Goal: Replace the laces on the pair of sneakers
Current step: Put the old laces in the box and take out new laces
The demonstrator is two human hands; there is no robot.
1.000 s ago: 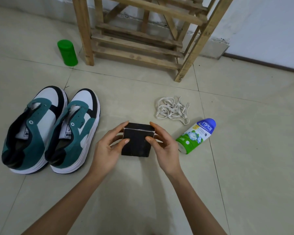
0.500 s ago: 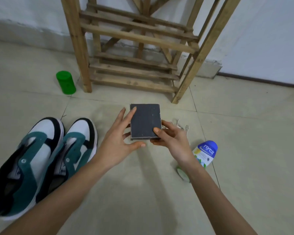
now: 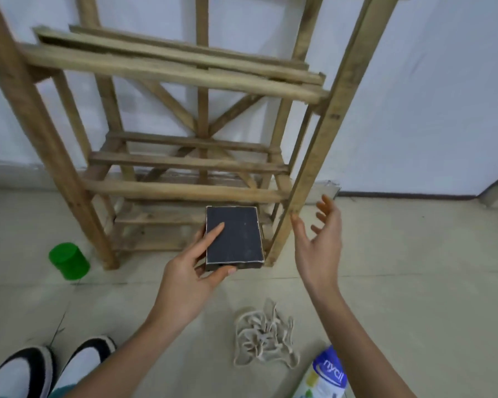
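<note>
One bottle (image 3: 325,379) near the laces (image 3: 263,337) reads "nycil".

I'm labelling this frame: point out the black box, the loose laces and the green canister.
black box (image 3: 235,237), head view, middle of its top face.
loose laces (image 3: 263,337), head view, centre of the tangle.
green canister (image 3: 68,261), head view, upper side wall.

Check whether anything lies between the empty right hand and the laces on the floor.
Nothing visible does. The right hand is open beside the wooden rack; only bare floor separates it from the pile of laces. The left hand holds the black box off to the side; the Nycil bottle lies past the laces.
</note>
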